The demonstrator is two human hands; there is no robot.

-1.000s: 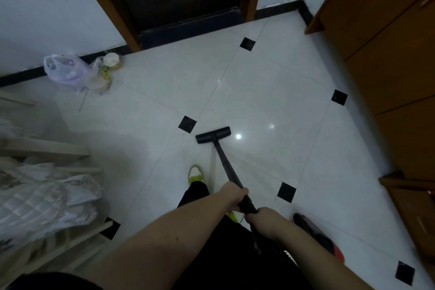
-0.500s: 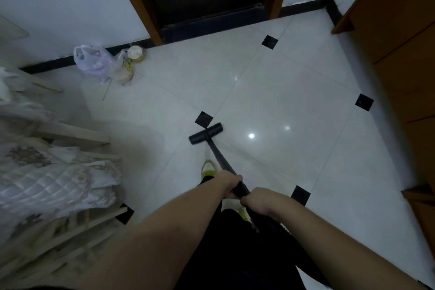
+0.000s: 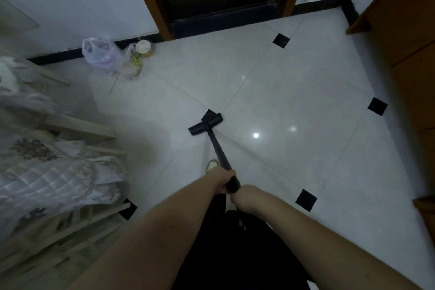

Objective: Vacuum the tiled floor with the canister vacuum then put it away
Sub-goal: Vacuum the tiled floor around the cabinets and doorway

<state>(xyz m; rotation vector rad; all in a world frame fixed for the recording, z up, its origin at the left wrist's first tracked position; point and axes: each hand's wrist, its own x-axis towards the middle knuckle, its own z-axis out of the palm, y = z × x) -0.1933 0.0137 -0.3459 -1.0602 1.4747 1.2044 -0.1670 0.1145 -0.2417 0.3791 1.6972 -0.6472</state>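
Head view: your left hand (image 3: 223,178) and right hand (image 3: 244,198) are both clamped on the wand (image 3: 217,148), left ahead of right. The nozzle (image 3: 205,124) sits flat on the floor (image 3: 294,101), overlapping a black inset. Keep it flat, make overlapping passes, and steer wide of the bag (image 3: 103,56) by the wall.

floor head (image 3: 205,124) pushed further left, now partly over a black inset tile (image 3: 209,114), wand (image 3: 219,151) seemingly steeper

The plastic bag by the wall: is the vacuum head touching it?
No: the vacuum head sits mid-floor, well apart from the plastic bag by the baseboard.
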